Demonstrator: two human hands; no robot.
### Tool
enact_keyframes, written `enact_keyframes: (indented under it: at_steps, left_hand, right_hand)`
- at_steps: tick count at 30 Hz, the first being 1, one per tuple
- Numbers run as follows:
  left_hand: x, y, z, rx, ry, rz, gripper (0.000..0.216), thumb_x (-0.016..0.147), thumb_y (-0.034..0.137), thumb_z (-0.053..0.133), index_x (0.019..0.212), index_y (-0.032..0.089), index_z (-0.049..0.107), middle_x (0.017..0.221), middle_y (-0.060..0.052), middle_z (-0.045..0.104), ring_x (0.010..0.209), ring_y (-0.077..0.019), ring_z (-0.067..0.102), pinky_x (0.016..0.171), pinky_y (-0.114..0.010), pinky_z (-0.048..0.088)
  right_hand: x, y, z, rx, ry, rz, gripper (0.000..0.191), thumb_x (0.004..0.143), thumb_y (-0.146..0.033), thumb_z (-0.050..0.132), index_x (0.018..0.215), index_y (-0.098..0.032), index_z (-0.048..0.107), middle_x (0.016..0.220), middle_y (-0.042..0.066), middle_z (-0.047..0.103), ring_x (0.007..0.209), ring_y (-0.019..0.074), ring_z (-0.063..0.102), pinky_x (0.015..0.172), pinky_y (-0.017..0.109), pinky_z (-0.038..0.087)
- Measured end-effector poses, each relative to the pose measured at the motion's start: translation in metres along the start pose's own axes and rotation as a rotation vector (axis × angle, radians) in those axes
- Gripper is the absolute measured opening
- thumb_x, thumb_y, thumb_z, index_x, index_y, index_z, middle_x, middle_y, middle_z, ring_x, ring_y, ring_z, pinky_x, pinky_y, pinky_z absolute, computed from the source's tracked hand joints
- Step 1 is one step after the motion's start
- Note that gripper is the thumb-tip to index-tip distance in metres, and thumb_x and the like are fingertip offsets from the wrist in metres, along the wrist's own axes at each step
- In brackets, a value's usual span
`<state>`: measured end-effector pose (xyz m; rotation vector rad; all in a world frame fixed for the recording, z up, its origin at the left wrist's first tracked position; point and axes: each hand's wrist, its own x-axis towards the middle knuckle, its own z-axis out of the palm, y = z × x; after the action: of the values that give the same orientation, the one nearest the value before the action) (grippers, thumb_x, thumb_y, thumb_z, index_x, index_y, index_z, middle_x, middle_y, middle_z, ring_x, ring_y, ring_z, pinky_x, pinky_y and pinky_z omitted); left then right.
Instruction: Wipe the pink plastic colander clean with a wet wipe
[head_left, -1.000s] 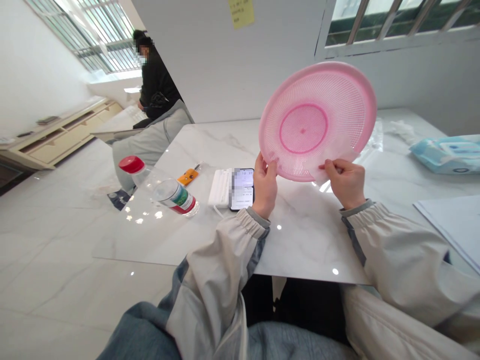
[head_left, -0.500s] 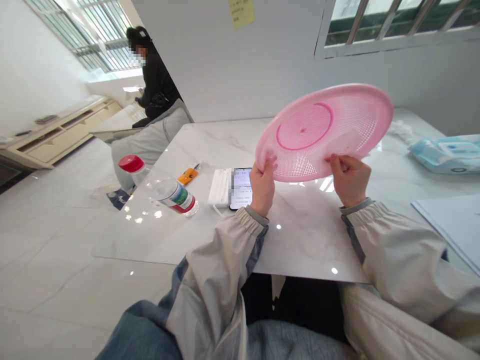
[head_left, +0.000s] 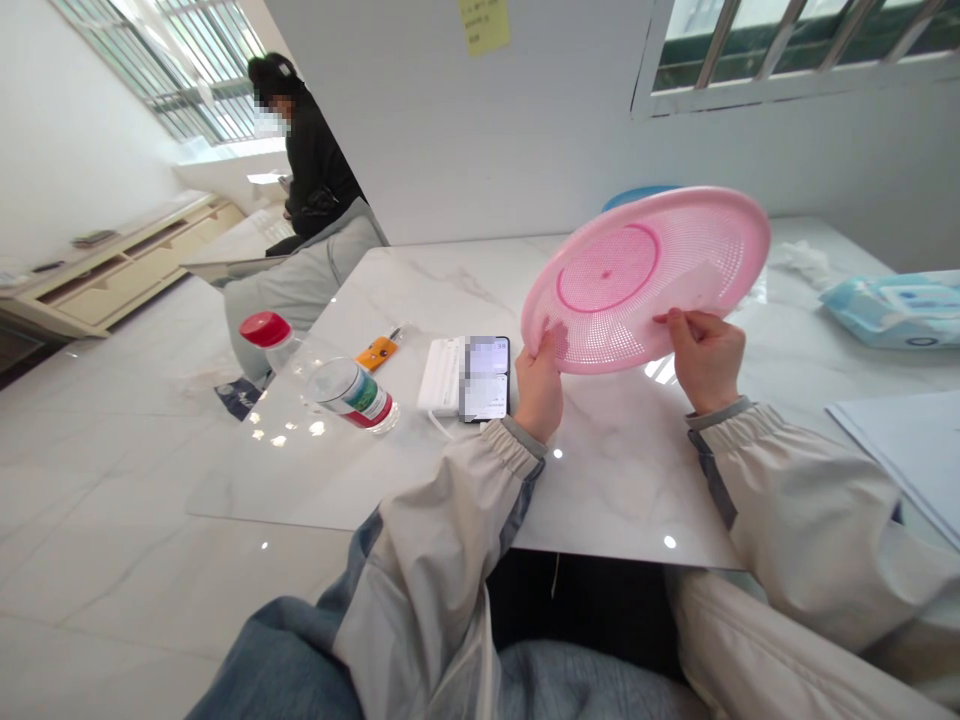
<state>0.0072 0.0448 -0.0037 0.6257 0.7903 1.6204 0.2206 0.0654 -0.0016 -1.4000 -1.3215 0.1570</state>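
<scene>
A round pink perforated strainer (head_left: 637, 275) is held tilted above the white marble table (head_left: 600, 480), its underside facing me. My left hand (head_left: 538, 385) grips its lower left rim with the fingers behind the mesh. My right hand (head_left: 705, 355) is closed on the lower right rim and presses a white wipe (head_left: 694, 285) against the mesh. A blue rim (head_left: 637, 193) of something shows just behind the strainer's top edge.
Left of my hands lie a phone (head_left: 486, 378) on a white power bank (head_left: 442, 375), an orange item (head_left: 375, 352) and a red-capped water bottle (head_left: 322, 375). A blue wet-wipe pack (head_left: 892, 310) and papers (head_left: 907, 445) are on the right. A person in black (head_left: 311, 160) sits at the back left.
The strainer has tipped from nearly upright to a flatter tilt and come down a little, uncovering a blue rim behind it. Both hands have kept their grip.
</scene>
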Motion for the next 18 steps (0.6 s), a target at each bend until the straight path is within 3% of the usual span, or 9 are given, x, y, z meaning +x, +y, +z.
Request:
enact_keyframes:
  at_steps: [6, 12, 18]
  left_hand:
    - [-0.015, 0.003, 0.013, -0.168, 0.014, -0.16, 0.033, 0.107, 0.018, 0.063, 0.138, 0.019, 0.073, 0.147, -0.008, 0.076, 0.155, -0.0248, 0.059, 0.133, -0.043, 0.045]
    - [-0.021, 0.001, 0.015, -0.221, -0.052, -0.2, 0.051, 0.102, 0.011, 0.063, 0.151, 0.025, 0.065, 0.156, -0.005, 0.07, 0.163, -0.0253, 0.05, 0.139, -0.049, 0.035]
    - [-0.02, 0.001, 0.015, -0.159, -0.076, -0.212, 0.058, 0.1, 0.01, 0.06, 0.157, 0.022, 0.06, 0.161, -0.008, 0.065, 0.163, -0.0268, 0.05, 0.135, -0.047, 0.04]
  right_hand:
    - [-0.005, -0.002, 0.004, -0.009, -0.073, 0.03, 0.043, 0.103, -0.054, 0.064, 0.096, -0.02, 0.089, 0.067, 0.004, 0.067, 0.071, 0.0213, 0.064, 0.07, 0.036, 0.049]
    - [-0.008, -0.003, 0.006, 0.02, -0.124, 0.066, 0.043, 0.1, -0.056, 0.067, 0.084, -0.021, 0.086, 0.061, 0.002, 0.061, 0.063, 0.0198, 0.056, 0.065, 0.036, 0.045]
    - [-0.014, -0.01, 0.007, 0.056, -0.227, 0.061, 0.039, 0.097, -0.054, 0.071, 0.089, -0.021, 0.09, 0.059, 0.001, 0.06, 0.063, 0.0195, 0.057, 0.066, 0.035, 0.046]
